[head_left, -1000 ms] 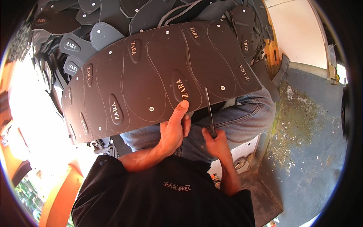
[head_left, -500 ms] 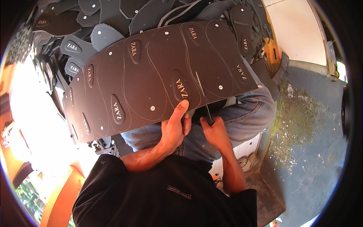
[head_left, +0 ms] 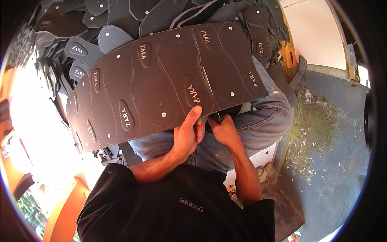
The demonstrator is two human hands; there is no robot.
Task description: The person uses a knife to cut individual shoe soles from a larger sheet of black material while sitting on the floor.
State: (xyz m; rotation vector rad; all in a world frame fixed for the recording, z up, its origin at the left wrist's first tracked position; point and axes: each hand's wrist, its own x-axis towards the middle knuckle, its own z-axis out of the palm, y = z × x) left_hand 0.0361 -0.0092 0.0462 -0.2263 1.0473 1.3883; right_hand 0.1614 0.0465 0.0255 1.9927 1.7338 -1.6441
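A large dark foam sheet (head_left: 133, 88), marked with curved sole outlines, oval raised patches and small white dots, lies slanted across my lap. My left hand (head_left: 187, 133) pinches its near edge, thumb on top and the other fingers curled below. To the right of it, my right hand (head_left: 224, 128) is closed round the dark handle of a slim-bladed cutting tool (head_left: 207, 79), just below the same edge. Its blade shows along a line between two outlines. Whether it is a knife or scissors I cannot tell, as my fingers and the sheet hide part of it.
Cut dark sole pieces (head_left: 117, 39) are heaped beyond the sheet. My jeans-clad knee (head_left: 266, 119) supports its right side. A pale board (head_left: 316, 32) stands at the far right, above a grey, stained floor (head_left: 334, 133). Strong light washes out the left.
My right hand and the cutting tool have moved forward and slightly left along the sheet. The sheet's right end has shifted a little left. My left hand stays nearly in place.
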